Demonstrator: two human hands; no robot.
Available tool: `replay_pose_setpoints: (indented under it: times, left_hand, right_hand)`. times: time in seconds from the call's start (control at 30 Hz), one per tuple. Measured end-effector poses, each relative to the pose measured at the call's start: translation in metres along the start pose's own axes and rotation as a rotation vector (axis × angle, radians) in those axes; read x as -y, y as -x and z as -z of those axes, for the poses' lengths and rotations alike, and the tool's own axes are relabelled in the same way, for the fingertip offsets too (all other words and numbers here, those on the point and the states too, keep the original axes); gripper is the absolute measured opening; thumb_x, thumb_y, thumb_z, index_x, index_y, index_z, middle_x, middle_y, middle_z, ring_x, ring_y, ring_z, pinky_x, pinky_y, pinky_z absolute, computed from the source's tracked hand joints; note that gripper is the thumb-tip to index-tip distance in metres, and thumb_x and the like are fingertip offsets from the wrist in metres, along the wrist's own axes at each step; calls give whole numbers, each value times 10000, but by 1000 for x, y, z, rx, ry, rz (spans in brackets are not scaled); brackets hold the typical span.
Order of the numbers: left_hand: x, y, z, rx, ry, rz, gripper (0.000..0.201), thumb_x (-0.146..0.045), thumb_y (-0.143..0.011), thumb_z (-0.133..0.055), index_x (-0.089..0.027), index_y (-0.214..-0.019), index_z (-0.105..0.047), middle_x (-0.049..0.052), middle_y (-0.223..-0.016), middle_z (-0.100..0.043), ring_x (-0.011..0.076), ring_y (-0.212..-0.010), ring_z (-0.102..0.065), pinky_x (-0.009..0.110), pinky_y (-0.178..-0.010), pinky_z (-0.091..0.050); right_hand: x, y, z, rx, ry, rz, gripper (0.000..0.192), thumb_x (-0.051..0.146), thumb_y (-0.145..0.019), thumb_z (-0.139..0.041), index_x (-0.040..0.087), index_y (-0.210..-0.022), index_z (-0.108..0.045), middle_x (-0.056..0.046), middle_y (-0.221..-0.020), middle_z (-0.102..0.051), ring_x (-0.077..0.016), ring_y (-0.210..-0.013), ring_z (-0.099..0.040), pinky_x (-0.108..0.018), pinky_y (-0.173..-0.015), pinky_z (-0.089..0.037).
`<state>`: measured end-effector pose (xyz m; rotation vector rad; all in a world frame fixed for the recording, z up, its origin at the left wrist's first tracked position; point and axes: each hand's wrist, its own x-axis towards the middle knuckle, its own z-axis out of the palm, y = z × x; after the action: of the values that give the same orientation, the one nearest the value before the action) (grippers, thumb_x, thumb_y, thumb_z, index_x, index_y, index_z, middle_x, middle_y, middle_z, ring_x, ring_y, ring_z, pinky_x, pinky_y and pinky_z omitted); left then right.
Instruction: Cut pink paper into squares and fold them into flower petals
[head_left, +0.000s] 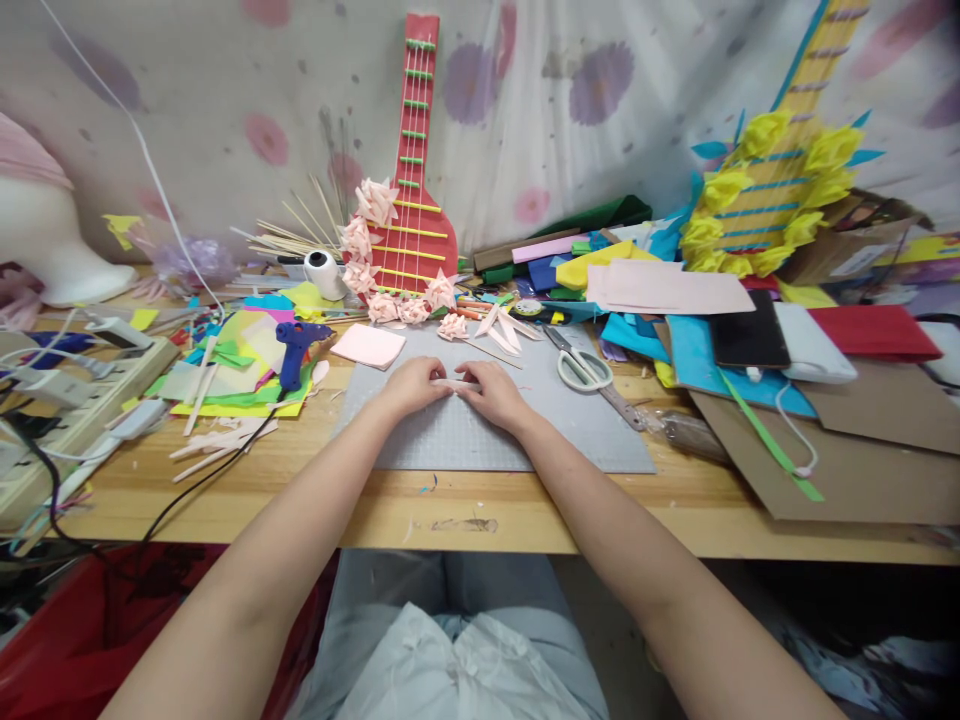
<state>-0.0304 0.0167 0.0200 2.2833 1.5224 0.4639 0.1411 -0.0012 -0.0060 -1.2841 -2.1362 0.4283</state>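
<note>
While both hands sit side by side on the grey gridded cutting mat (480, 440), the left hand (415, 385) and right hand (491, 392) are pressing down on a narrow pale pink paper strip (457, 384) that runs between them. Its long axis lies left to right across the mat, so each hand covers one end and neither is really nearer; fingertips of both touch it, pinched flat rather than clenched. Just past the hands there's a square pale pink paper sheet (368, 345) to the left and some loose pink folded petals (504, 328) straight ahead. The white-handled scissors (583, 368) lie off to the right on the mat edge, near but not touching the right hand. A blue hot glue gun (296, 345) stands on a stack of coloured paper sheets (232, 385) to the left, its cord trailing over the wooden table (300, 490). Further back a red cardboard guitar trimmed with pink paper flowers (412, 200) leans on the wall. Nothing blocks the strip itself.
</note>
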Motion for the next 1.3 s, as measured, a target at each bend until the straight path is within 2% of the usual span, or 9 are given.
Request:
replay_pose_setpoints:
  times: [0.1, 0.23, 0.3, 0.33, 0.4, 0.47, 0.7, 1.07, 1.3]
  left_hand:
    - [-2, -3, 4, -46, 225, 78, 148, -307, -615, -639, -174, -635, -578, 10, -651, -559, 154, -657, -515, 279, -629, -383]
    - [-6, -4, 4, -276, 986, 269, 242, -304, -591, -690, -163, -727, -548, 5, -713, -577, 121, -676, -563, 272, -684, -435]
    - [-9, -1, 0, -240, 1319, 371, 288, -332, -605, -699, -149, -757, -537, 35, -759, -603, 125, -706, -600, 288, -722, -460]
    - [-11, 1, -4, -192, 1406, 398, 302, -345, -609, -702, -139, -761, -542, 55, -777, -619, 132, -721, -613, 296, -738, -468]
    - [-16, 5, -11, -123, 1448, 387, 320, -365, -619, -700, -117, -775, -572, 85, -800, -642, 147, -740, -628, 301, -751, -480]
    - [-21, 8, -17, -124, 1436, 360, 322, -372, -630, -691, -102, -777, -597, 95, -794, -656, 152, -729, -632, 300, -740, -493]
    - [-26, 6, -26, -376, 1399, 472, 221, -292, -598, -707, -102, -642, -602, 47, -607, -627, 142, -584, -601, 312, -620, -511]
    - [-27, 7, -27, -379, 1412, 490, 213, -270, -572, -708, -93, -620, -599, 50, -572, -623, 138, -556, -596, 315, -619, -510]
    - [-25, 9, -30, -385, 1427, 422, 242, -295, -522, -736, -105, -590, -603, 28, -570, -627, 125, -551, -589, 291, -626, -509]
  right_hand:
    - [0, -3, 2, 16, -184, -82, 273, 244, -739, -570, 204, -1008, -550, -14, -794, -598, -145, -742, -523, -289, -699, -386]
    - [1, -9, 4, -18, -680, -319, 301, 251, -683, -603, 197, -966, -515, 35, -667, -559, -105, -609, -540, -255, -615, -413]
    - [1, -10, 5, -22, -906, -406, 339, 258, -649, -635, 194, -953, -500, 44, -643, -561, -98, -586, -555, -238, -585, -421]
    - [2, -10, 6, -22, -983, -438, 356, 261, -635, -651, 192, -948, -497, 44, -646, -568, -95, -584, -563, -232, -576, -425]
    - [4, -8, 8, -13, -1074, -482, 368, 252, -620, -672, 189, -938, -496, 37, -668, -589, -90, -592, -577, -224, -579, -436]
    - [6, -6, 8, 10, -1107, -503, 360, 232, -626, -677, 186, -933, -494, 34, -685, -604, -86, -605, -589, -228, -605, -455]
    - [13, -4, 6, 59, -1056, -477, 302, 192, -673, -645, 187, -921, -473, 40, -648, -611, -95, -599, -604, -262, -639, -501]
    - [15, -3, 7, 65, -1048, -491, 258, 187, -677, -649, 182, -867, -475, 36, -612, -611, -98, -573, -606, -235, -573, -500]
    - [16, -3, 7, 99, -1053, -487, 275, 200, -669, -650, 179, -878, -472, 34, -619, -624, -106, -582, -621, -246, -597, -501]
